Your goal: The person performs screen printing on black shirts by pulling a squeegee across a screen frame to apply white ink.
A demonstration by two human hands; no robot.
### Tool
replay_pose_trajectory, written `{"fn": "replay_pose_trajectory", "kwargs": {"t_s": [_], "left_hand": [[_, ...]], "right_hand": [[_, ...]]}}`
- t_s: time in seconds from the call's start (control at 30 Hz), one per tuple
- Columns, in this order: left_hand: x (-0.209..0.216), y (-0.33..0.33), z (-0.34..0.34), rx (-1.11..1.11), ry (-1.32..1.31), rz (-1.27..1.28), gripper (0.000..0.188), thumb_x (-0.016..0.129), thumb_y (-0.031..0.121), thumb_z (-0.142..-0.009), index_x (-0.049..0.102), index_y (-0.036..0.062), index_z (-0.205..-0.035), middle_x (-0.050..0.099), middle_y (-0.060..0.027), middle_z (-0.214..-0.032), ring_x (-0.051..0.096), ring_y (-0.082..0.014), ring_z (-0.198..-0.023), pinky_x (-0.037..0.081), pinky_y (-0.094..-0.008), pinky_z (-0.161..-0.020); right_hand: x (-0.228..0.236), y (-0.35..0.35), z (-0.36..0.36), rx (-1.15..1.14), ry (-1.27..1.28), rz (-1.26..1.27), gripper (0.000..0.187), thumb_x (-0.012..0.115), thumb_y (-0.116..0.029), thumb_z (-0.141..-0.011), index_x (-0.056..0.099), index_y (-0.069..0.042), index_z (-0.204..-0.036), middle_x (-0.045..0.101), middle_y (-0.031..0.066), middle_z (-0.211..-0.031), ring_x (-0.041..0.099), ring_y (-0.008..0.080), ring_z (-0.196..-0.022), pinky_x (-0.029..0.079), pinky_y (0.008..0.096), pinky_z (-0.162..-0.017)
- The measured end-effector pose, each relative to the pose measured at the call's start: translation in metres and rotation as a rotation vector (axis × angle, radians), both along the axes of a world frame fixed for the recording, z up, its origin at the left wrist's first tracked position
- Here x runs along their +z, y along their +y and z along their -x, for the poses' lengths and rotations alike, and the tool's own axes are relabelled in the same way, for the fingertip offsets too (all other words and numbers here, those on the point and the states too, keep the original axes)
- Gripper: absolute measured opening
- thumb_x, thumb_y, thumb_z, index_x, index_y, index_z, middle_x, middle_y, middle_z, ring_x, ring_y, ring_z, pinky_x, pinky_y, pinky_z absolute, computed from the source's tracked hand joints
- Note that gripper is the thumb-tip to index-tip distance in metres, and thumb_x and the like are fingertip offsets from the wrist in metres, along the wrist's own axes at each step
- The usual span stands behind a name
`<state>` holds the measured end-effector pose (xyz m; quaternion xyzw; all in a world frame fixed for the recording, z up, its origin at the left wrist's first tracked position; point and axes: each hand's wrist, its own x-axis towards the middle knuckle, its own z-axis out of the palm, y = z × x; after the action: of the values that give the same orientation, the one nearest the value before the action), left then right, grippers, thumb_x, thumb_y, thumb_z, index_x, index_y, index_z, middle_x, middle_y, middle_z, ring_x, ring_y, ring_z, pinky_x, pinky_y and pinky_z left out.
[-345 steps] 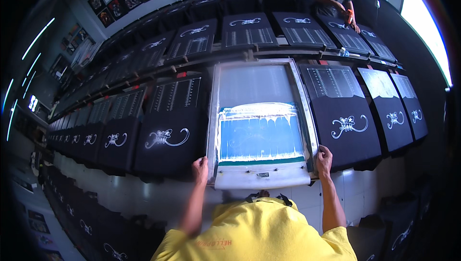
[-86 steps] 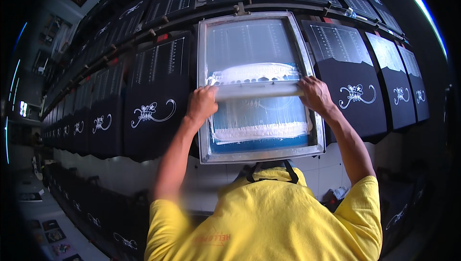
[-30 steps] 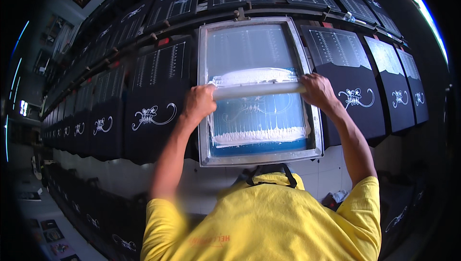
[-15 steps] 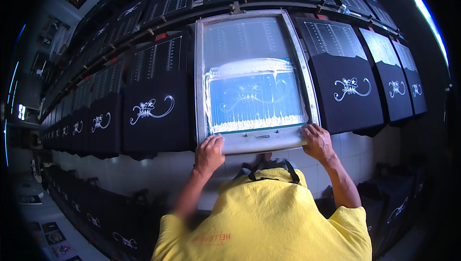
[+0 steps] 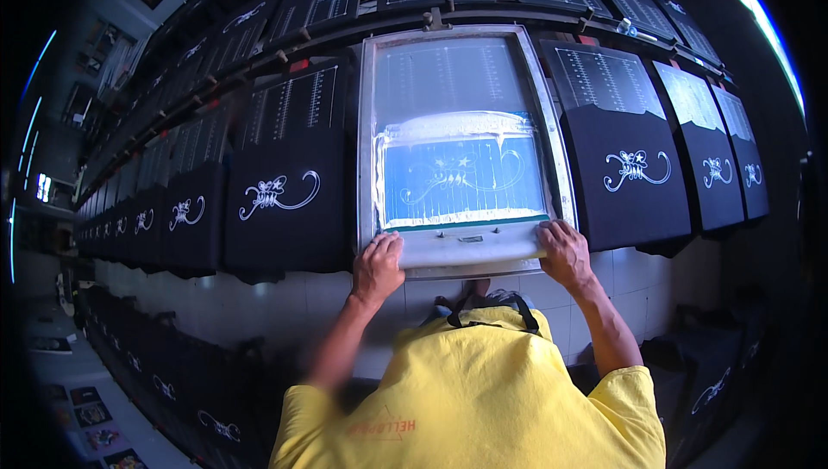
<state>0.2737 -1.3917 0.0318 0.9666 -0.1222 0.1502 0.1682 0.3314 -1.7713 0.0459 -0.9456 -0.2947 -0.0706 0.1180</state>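
My left hand [image 5: 378,267] and my right hand [image 5: 565,253] are closed on the two ends of a wide pale squeegee [image 5: 470,247] with a green blade edge. It lies across the near end of a metal-framed printing screen [image 5: 368,141]. White ink [image 5: 461,126] forms a thick band across the middle of the mesh. More ink streaks the blue area [image 5: 414,197] and gathers along the blade. A scroll-and-star design shows through the blue mesh. Whatever lies beneath the screen is mostly hidden.
Black shirts on boards [image 5: 285,202] with white scroll prints line up on the left, and others [image 5: 636,171] on the right. A rail [image 5: 345,28] runs behind the screen, with a farther row of boards beyond. A small bottle [image 5: 626,28] rests near that rail.
The squeegee has shifted slightly away from me and covers part of the near ink strip. More of the screen frame's near edge shows below it. Both hands keep their grip.
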Motion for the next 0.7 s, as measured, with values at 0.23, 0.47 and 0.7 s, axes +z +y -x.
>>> {"fn": "replay_pose_trajectory", "kwargs": {"t_s": [0.23,0.47,0.7], "left_hand": [[-0.007,-0.010,0.032,-0.021,0.205,-0.100,0.046,0.055,-0.003,-0.076,0.055,-0.0042,-0.122,0.052,-0.0165,-0.134,0.046,-0.0345,-0.131,0.046,-0.0399,-0.103],[-0.001,-0.014,0.043,-0.007,0.343,-0.045,0.060,0.061,0.012,-0.076,0.048,-0.0051,-0.132,0.042,-0.0178,-0.144,0.036,-0.0370,-0.138,0.030,-0.0466,-0.117],[-0.003,0.026,0.023,-0.048,0.231,0.287,0.058,0.069,0.030,-0.086,0.053,0.0013,-0.134,0.044,-0.0207,-0.147,0.036,-0.0406,-0.140,0.033,-0.0481,-0.114]], "right_hand": [[-0.019,-0.007,0.032,-0.001,0.129,0.072,0.071,0.084,-0.029,-0.067,0.054,0.002,-0.124,0.052,0.0175,-0.132,0.047,0.0356,-0.128,0.041,0.0443,-0.108],[-0.026,-0.010,0.040,0.013,0.140,0.020,0.080,0.084,-0.045,-0.070,0.055,0.005,-0.125,0.049,0.0199,-0.138,0.043,0.0378,-0.133,0.038,0.0475,-0.111],[-0.027,-0.044,0.012,-0.264,0.020,-0.370,0.048,0.067,-0.019,-0.089,0.055,0.001,-0.131,0.052,0.0213,-0.139,0.052,0.0401,-0.125,0.045,0.0462,-0.104]]}}
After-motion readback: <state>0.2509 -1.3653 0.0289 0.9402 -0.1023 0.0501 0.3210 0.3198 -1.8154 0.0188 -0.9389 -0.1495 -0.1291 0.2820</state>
